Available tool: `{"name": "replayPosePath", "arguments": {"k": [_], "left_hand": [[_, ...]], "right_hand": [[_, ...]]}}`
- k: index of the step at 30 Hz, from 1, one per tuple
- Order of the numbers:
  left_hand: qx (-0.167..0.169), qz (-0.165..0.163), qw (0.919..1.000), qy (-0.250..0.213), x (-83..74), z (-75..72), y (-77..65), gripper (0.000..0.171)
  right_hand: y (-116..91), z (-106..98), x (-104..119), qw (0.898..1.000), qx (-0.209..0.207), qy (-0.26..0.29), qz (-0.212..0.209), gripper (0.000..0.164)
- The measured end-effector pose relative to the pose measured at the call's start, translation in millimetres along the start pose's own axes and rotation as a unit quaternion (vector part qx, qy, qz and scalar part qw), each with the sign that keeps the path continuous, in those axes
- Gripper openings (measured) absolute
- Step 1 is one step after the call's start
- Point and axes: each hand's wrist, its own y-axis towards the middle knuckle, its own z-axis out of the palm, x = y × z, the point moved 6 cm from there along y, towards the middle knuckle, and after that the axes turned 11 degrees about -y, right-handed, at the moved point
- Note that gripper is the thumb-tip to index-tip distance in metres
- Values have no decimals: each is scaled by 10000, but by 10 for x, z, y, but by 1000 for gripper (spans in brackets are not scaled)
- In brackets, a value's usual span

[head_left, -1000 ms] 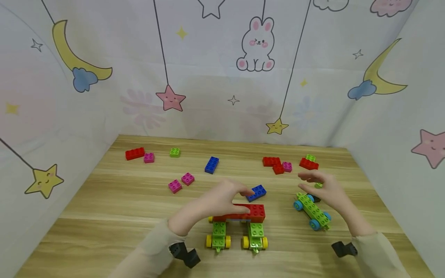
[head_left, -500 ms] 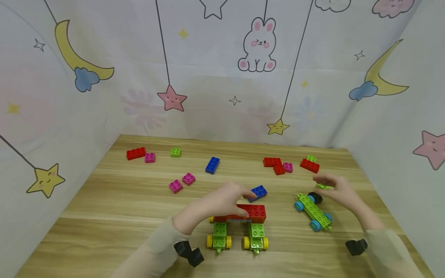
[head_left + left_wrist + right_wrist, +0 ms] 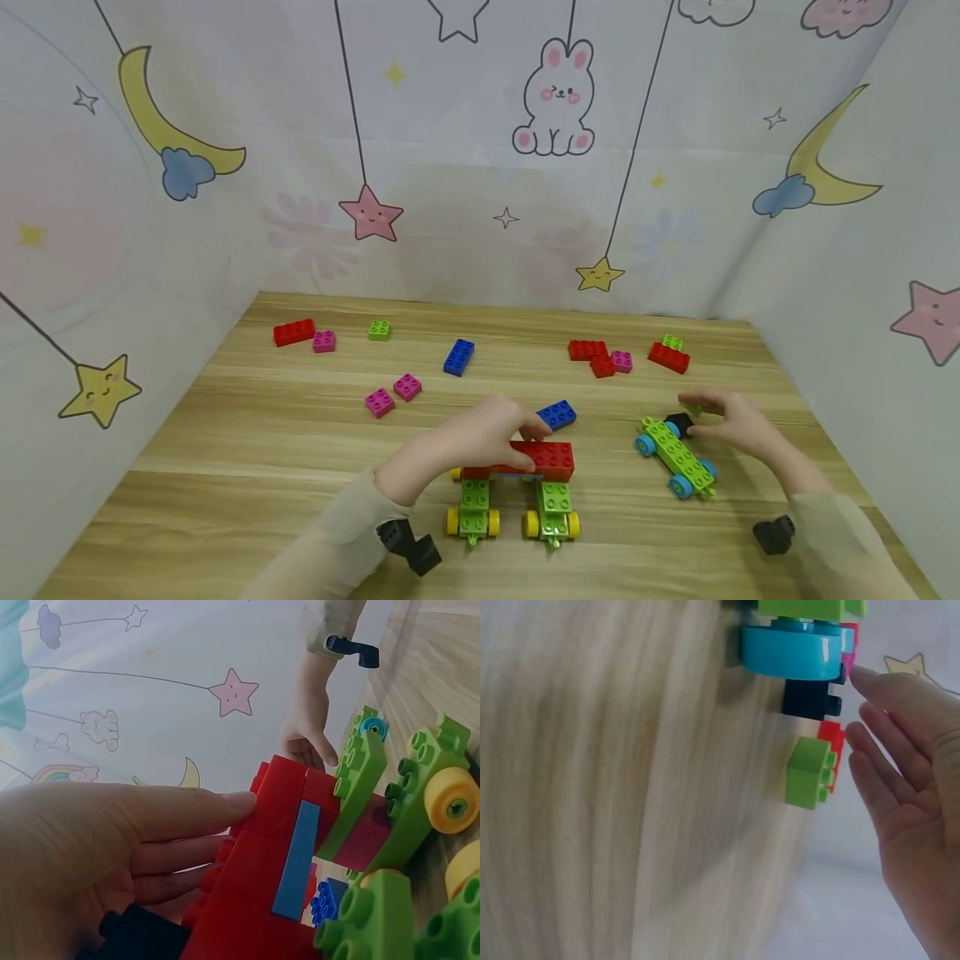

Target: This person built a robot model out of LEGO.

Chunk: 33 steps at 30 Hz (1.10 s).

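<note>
My left hand (image 3: 487, 429) holds the top of a toy-brick build, its thumb (image 3: 240, 802) against the red bricks (image 3: 281, 791) and its fingers behind them. The build has red bricks on top, a thin blue piece (image 3: 297, 859) below, and green bases (image 3: 474, 500) with yellow wheels (image 3: 531, 524). A black brick (image 3: 146, 934) shows near the left palm. My right hand (image 3: 731, 421) hovers, fingers apart and loosely bent, beside a black brick (image 3: 806, 699) and a small green brick (image 3: 808, 774). Left of it stands a green car base (image 3: 677, 457) with blue wheels (image 3: 680, 486).
A blue brick (image 3: 557, 414) lies just behind the build, and another blue brick (image 3: 459, 357) farther back. Pink bricks (image 3: 380, 402) lie left of centre. Red bricks (image 3: 587, 350) and a red brick (image 3: 668, 357) are at the back right. A printed cloth rises behind the table.
My right hand has moved right, off the green car base, then lowered toward the black and small green bricks. My left hand stays on the build.
</note>
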Motion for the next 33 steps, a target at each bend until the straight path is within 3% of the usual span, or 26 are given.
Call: {"name": "replayPosePath", "arguments": {"k": [15, 33], "left_hand": [[-32, 12, 10000, -19, -4, -2, -22, 36], [-16, 31, 10000, -39, -16, 15, -39, 37]], "right_hand": [[20, 152, 19, 9987, 506, 17, -23, 49], [13, 173, 9, 9991, 410, 52, 68, 44]]}}
